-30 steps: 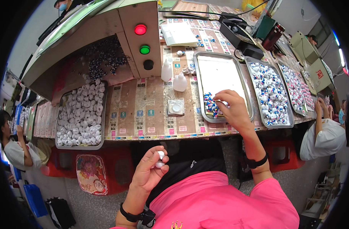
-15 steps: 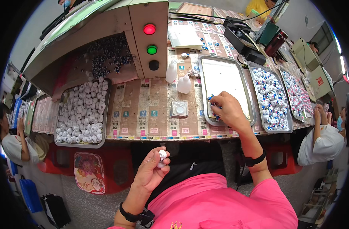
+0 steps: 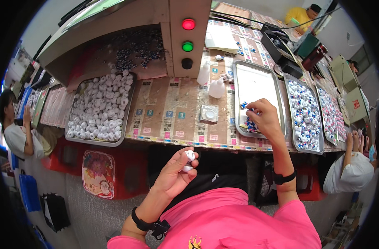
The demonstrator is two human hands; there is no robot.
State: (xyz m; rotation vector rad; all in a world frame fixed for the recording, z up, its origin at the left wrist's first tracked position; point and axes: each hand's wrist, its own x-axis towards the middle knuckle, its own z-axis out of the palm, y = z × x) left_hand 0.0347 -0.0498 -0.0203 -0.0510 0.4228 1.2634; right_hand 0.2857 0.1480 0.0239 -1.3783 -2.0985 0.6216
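My left hand (image 3: 175,172) is raised before the table's front edge, its fingers closed on small white figurine pieces (image 3: 190,156). Two rounded white shapes show between thumb and fingers; whether they are joined I cannot tell. Over the near left part of a metal tray (image 3: 283,124) reaches my right hand (image 3: 265,119), with thumb and fingertips pinched together. Small dark-blue pieces (image 3: 250,125) lie in a heap under and beside those fingertips. Anything inside the pinch is hidden. A white sheet (image 3: 262,85) lines this tray.
On the left, a tray (image 3: 130,106) of white rounded pieces stands by a machine housing (image 3: 191,60) with red and green lights. White bottles (image 3: 216,89) and a small square block with a round dish (image 3: 209,113) sit mid-table. Filled trays (image 3: 321,143) stand right; people sit both sides.
The whole view has shifted, so the table's things appear farther right. My left hand still holds the white pieces; my right hand stays at the blue pieces, its fingertips drawn together.
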